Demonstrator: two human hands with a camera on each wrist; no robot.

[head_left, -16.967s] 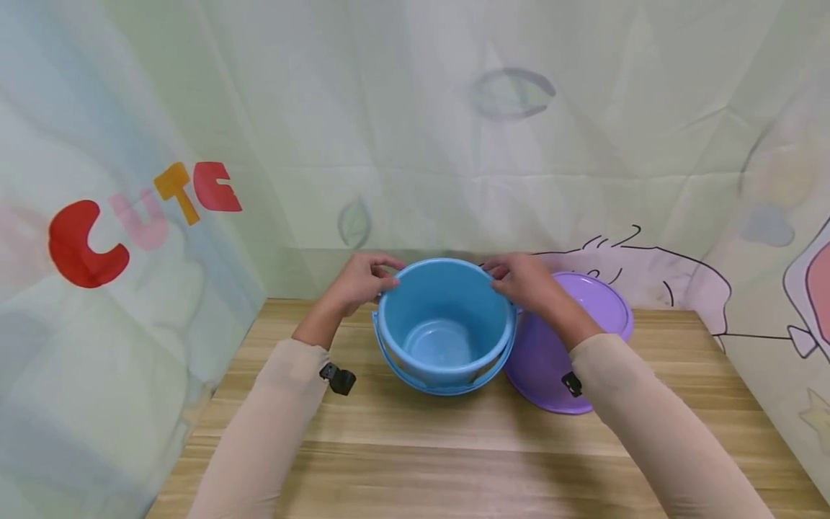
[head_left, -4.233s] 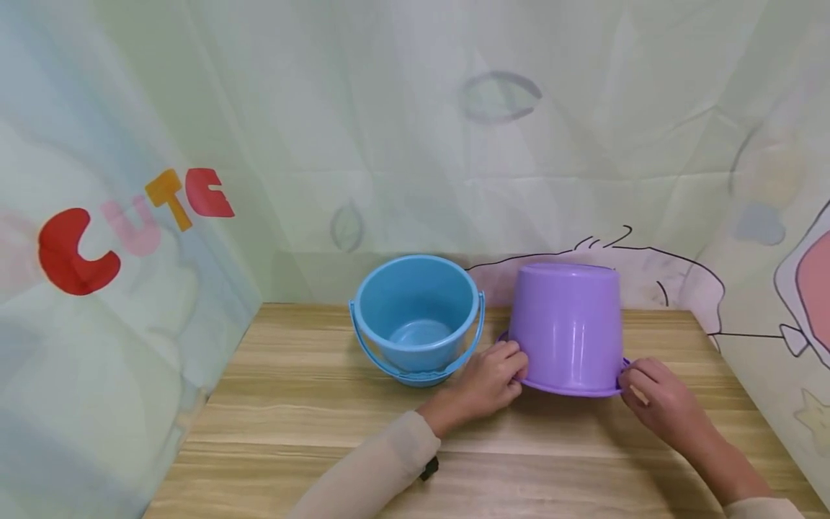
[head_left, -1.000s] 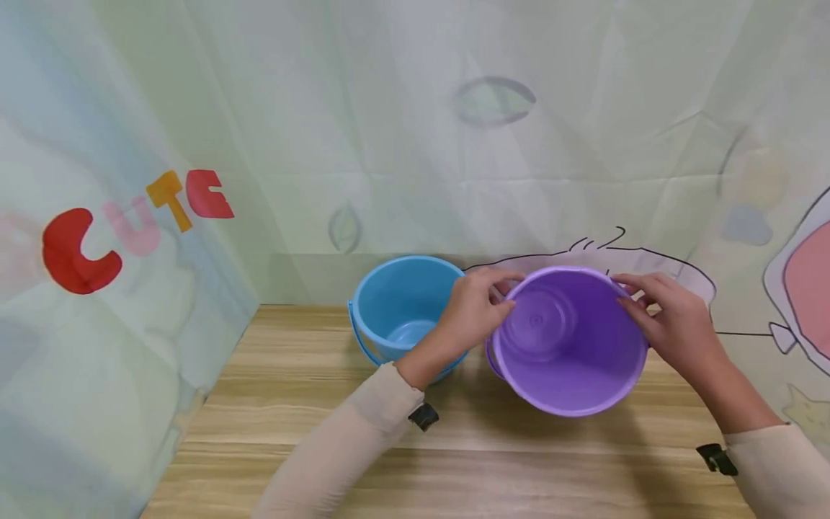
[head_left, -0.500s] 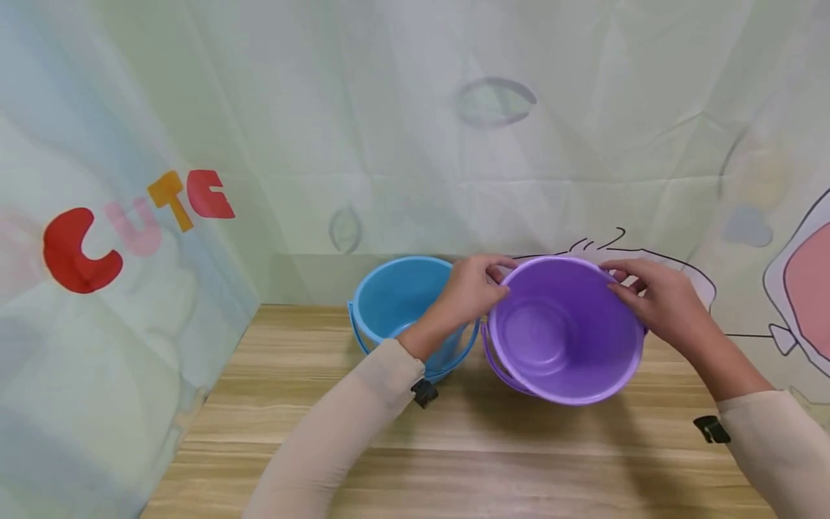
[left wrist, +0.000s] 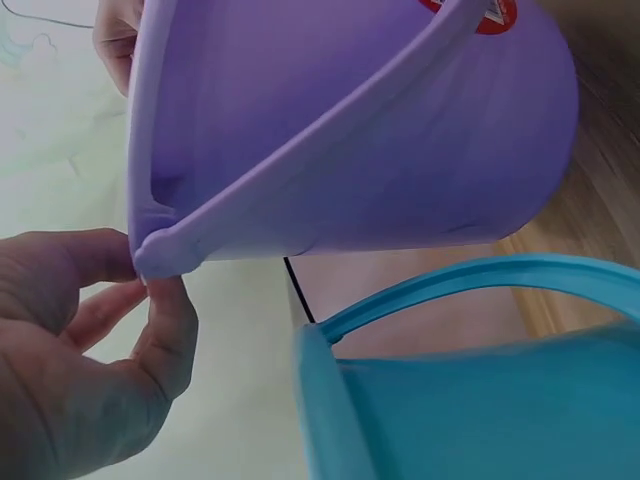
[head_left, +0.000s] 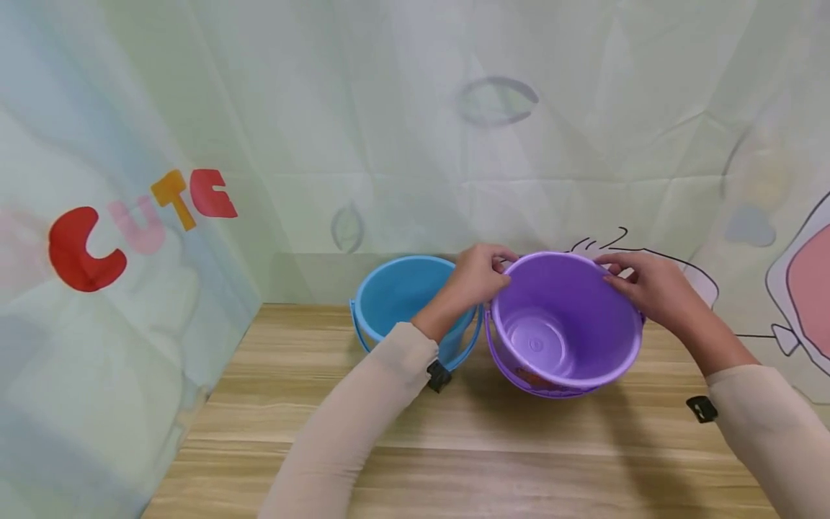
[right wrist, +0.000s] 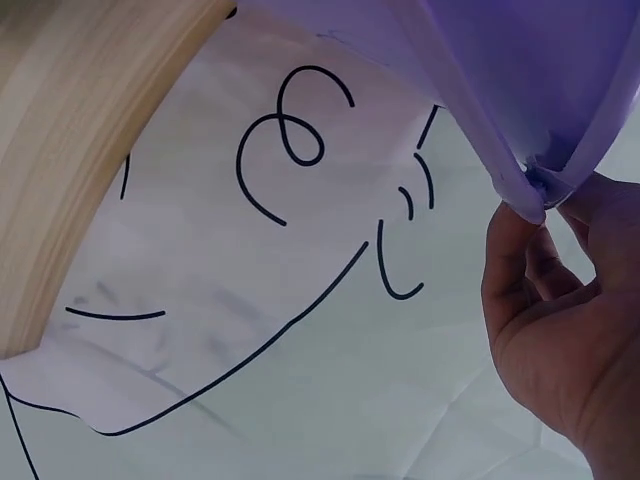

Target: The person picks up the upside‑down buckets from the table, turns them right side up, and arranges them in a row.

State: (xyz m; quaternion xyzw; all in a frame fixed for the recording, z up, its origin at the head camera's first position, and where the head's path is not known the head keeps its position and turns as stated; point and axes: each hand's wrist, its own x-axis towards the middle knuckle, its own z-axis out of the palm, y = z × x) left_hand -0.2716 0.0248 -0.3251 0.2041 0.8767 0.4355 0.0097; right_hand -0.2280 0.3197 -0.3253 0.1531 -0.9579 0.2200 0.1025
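Note:
Both hands hold a purple bucket [head_left: 570, 310] by its rim, its mouth facing up and tilted toward me. My left hand [head_left: 480, 274] pinches the rim on the left, close to where the handle joins, as the left wrist view shows. On the opposite side my right hand [head_left: 651, 285] pinches the rim between thumb and fingers. The purple handle [left wrist: 300, 150] hangs down along the front. A blue bucket [head_left: 402, 295] stands upright just left of the purple one, partly covered by my left hand and forearm.
The wooden table [head_left: 454, 461] stretches toward me below the buckets. A printed curtain [head_left: 389, 144] hangs close behind the table and along both sides. Black wrist cameras sit on both sleeves.
Earlier the purple bucket was upside down at the right; it has since been turned mouth up. Over the last second its mouth has tipped further upward. The blue bucket was released earlier.

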